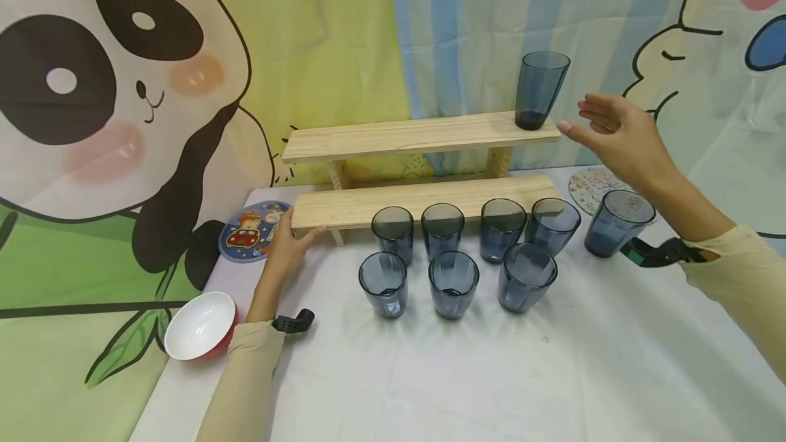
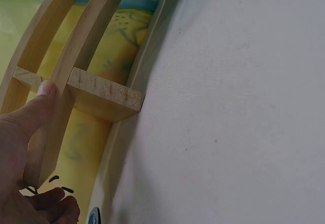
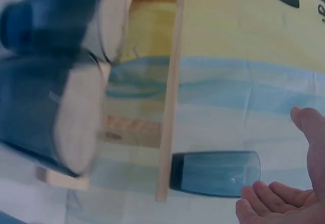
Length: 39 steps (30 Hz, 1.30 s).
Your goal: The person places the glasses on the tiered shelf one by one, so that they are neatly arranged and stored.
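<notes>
My left hand point(image 1: 286, 249) grips the left end of the two-tier wooden shelf point(image 1: 424, 200) at its lower board. In the left wrist view the thumb point(image 2: 44, 94) lies along the board's edge and the fingers bend round its end. A tall blue-tinted glass point(image 1: 540, 91) stands upright on the right end of the upper board. Just right of that glass my right hand point(image 1: 623, 131) is held in the air, thumb and fingers apart and nothing between them. In the right wrist view its fingertips overlap the rim of the glass point(image 3: 218, 173).
Several matching glasses point(image 1: 454, 285) stand in two rows before the shelf, with another glass point(image 1: 617, 222) at the right below my forearm. A white bowl point(image 1: 199, 326) with a red outside sits at the left edge. Round mats point(image 1: 248, 234) lie at both shelf ends.
</notes>
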Motion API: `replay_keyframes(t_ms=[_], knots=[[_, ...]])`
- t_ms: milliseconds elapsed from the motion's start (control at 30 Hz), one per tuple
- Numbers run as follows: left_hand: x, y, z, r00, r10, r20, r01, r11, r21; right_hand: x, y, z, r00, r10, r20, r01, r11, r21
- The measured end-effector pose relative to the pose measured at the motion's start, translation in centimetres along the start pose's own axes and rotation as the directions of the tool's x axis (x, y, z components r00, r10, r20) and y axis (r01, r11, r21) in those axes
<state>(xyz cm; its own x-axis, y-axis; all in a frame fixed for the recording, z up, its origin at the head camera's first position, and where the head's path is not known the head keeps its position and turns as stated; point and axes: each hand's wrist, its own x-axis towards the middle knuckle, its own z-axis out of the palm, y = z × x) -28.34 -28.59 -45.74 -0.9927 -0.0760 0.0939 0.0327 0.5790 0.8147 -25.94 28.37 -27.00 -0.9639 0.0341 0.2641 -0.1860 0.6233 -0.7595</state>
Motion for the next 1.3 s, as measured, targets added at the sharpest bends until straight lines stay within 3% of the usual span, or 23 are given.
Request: replay_keyframes(t_ms=[300, 600, 700, 967, 1300], knots=[[0.0, 0.0, 0.0, 1.000, -0.013, -0.004, 0.013, 1.000, 0.011, -9.3, 2.3, 2.5, 0.996, 0.001, 0.084, -0.005, 0.999, 0.050], [-0.2, 0.1, 0.0, 1.000, 0.006, -0.015, -0.006, 1.000, 0.004, -15.7, 4.3, 6.4, 0.986, -0.033, 0.163, 0.014, 0.993, 0.116], [-0.1, 0.0, 0.2, 1.000, 0.002, -0.017, -0.002, 1.000, 0.006, -16.6, 4.9, 7.5, 0.983, -0.030, 0.182, 0.004, 0.990, 0.141], [0.0, -0.1, 0.1, 1.000, -0.008, -0.024, 0.009, 1.000, 0.012, -17.2, 6.3, 9.4, 0.962, 0.078, 0.261, -0.107, 0.989, 0.098], [0.1, -0.4, 0.2, 1.000, 0.015, -0.022, -0.015, 1.000, -0.012, -16.7, 7.5, 11.2, 0.961, 0.040, 0.273, -0.098, 0.974, 0.203]])
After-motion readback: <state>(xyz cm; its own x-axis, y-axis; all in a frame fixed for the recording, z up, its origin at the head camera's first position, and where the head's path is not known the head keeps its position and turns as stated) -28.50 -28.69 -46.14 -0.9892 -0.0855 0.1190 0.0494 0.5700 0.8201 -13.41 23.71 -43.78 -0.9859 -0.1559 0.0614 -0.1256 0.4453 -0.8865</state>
